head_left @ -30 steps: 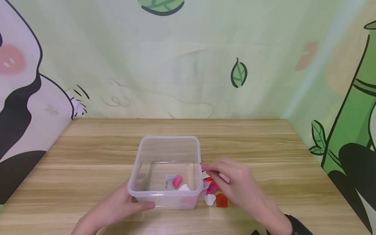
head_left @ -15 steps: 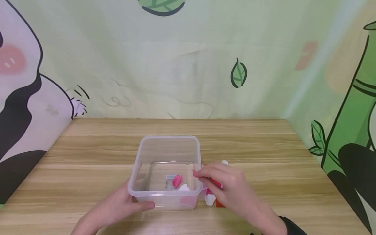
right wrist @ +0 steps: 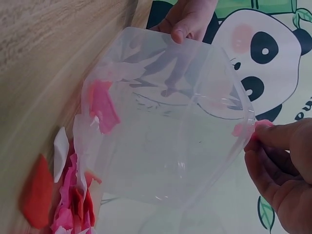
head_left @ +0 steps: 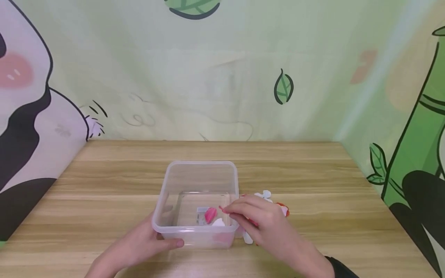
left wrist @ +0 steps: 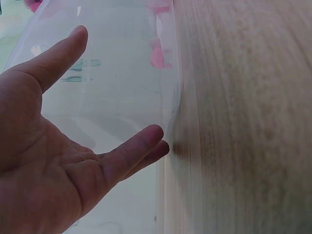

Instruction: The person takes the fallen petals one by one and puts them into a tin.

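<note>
A clear plastic container [head_left: 201, 164] stands on the wooden table, with a pink petal [head_left: 210, 215], a white petal [head_left: 218, 222] and more pink low inside. My left hand [head_left: 139, 243] rests against its near left side, thumb along the front wall; in the left wrist view the fingers are spread and fairly straight. Over the right rim, my right hand [head_left: 272, 227] pinches a small pink petal [head_left: 221, 209] between thumb and fingertips. Beside the container's right wall lies a loose pile of pink, red and white petals [right wrist: 73, 200], partly hidden behind my right hand in the head view.
The wooden table [head_left: 121, 173] runs back to a cloth backdrop [head_left: 156, 77] printed with pandas, leaves and bamboo. A white petal [right wrist: 61, 148] and a red petal [right wrist: 39, 195] lie at the pile's edge.
My right hand has moved left from over the pile to above the container's right side, carrying the pink petal. More of the pile's right part shows. The left hand and container stay put.
</note>
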A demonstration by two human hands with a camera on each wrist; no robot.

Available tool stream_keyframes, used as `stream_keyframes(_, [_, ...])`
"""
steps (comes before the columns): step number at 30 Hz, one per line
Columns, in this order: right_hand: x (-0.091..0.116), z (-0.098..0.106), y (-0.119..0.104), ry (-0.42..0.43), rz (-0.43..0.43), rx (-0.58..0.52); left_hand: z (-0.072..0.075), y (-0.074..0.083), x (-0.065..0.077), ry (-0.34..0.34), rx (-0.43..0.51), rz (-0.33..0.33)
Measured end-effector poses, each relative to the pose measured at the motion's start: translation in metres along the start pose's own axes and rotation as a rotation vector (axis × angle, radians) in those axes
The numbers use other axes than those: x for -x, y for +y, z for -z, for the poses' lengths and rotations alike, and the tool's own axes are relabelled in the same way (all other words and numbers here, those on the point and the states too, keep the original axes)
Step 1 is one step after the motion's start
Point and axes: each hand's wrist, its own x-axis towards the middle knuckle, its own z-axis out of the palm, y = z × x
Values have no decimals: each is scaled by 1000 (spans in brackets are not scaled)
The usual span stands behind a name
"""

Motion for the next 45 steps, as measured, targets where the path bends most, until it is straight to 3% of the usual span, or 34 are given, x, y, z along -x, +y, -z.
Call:
stream_keyframes(6, [3,-1,0,-11,-1,43,-2,-3,-3,-19,72,-68])
stream_keyframes(15, [5,3,2,-25,-48,66,-1,-1,-1,2,40,-28])
stream_keyframes(20, [7,9,3,-56,-145,88,0,-1,2,6,15,-3])
stream_keyframes(29, [10,27,19,-99,-296,236,-1,-3,-1,-10,58,-56])
stream_keyframes(37, [15,37,32,-282,-538,322,0,-2,-2,-11,65,-40])
stream_keyframes(45, [17,48,41,-499,-714,319,1,-1,0,3,11,9])
